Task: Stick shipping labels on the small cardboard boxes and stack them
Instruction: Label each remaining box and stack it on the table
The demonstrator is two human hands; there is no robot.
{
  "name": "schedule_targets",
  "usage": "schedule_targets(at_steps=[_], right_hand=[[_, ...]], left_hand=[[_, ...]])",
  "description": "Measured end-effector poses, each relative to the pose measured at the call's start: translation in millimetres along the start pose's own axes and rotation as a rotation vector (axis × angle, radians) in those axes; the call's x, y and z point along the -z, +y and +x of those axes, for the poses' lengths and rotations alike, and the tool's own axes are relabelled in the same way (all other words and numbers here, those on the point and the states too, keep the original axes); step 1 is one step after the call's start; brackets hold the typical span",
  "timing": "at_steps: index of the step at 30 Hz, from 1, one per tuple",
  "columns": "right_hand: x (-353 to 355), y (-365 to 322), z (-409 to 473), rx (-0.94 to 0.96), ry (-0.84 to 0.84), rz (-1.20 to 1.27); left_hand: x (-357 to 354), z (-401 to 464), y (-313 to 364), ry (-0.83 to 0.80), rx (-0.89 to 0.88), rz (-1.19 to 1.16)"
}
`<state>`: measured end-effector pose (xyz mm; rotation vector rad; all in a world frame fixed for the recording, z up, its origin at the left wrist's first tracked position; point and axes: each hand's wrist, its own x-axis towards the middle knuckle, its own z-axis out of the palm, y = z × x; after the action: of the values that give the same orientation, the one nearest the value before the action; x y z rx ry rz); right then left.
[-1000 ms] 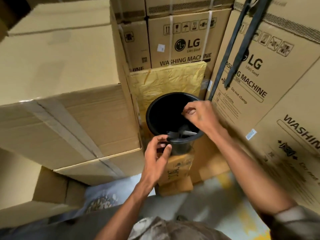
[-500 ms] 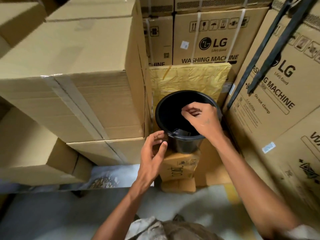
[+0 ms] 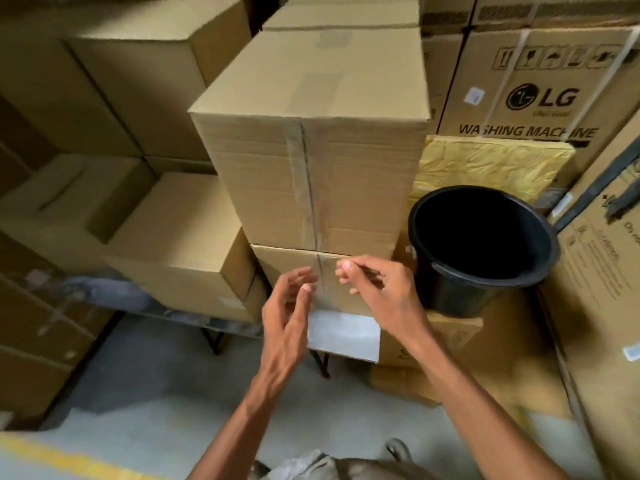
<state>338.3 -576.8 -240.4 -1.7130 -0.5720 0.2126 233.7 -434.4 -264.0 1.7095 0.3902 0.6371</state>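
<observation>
Against the front face of the lower cardboard box (image 3: 294,268) in a two-high stack, both hands are raised close together, and a white shipping label (image 3: 343,336) shows just below them on or at that face; whether it is already stuck down cannot be told. The left hand (image 3: 289,311) is spread, fingers straight and loose, holding nothing visible. The right hand (image 3: 375,289) has thumb and forefinger pinched together at their tips, though motion blur hides whether anything sits between them. My reading is that this is the labelling step, and the next move calls for pressing the label flat across the box seam. An upper cardboard box (image 3: 311,161) rests on top. A black plastic bucket (image 3: 485,251) stands just right of the stack, close to the right wrist, so that elbow has little room. LG washing machine cartons (image 3: 540,91) wall the back and right, with more brown boxes (image 3: 166,244) left.
</observation>
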Motion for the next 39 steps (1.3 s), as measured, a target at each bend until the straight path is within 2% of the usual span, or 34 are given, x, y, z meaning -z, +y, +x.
schedule_targets(at_steps=[6, 15, 26, 34, 36, 39], right_hand=[[-116.8, -29.5, 1.3, -0.001, -0.123, 0.086], [-293.0, -75.6, 19.0, 0.016, -0.143, 0.157], [-434.8, -104.3, 78.1, -0.032, -0.179, 0.168], [-524.6, -94.2, 162.9, -0.123, -0.230, 0.042], [-544.0, -92.5, 185.8, -0.154, -0.201, 0.025], [-563.4, -95.8, 217.9, -0.166, -0.116, -0.182]], left_hand=[[112.1, 5.9, -12.2, 0.103, -0.015, 0.008], [279.0, 36.8, -42.5, 0.243, -0.036, 0.007], [424.3, 111.3, -74.0, 0.340, -0.034, 0.051], [496.8, 213.2, -99.0, 0.329, -0.024, 0.167], [516.1, 244.6, -105.4, 0.335, -0.032, 0.207], [542.3, 291.8, -117.4, 0.317, -0.054, 0.287]])
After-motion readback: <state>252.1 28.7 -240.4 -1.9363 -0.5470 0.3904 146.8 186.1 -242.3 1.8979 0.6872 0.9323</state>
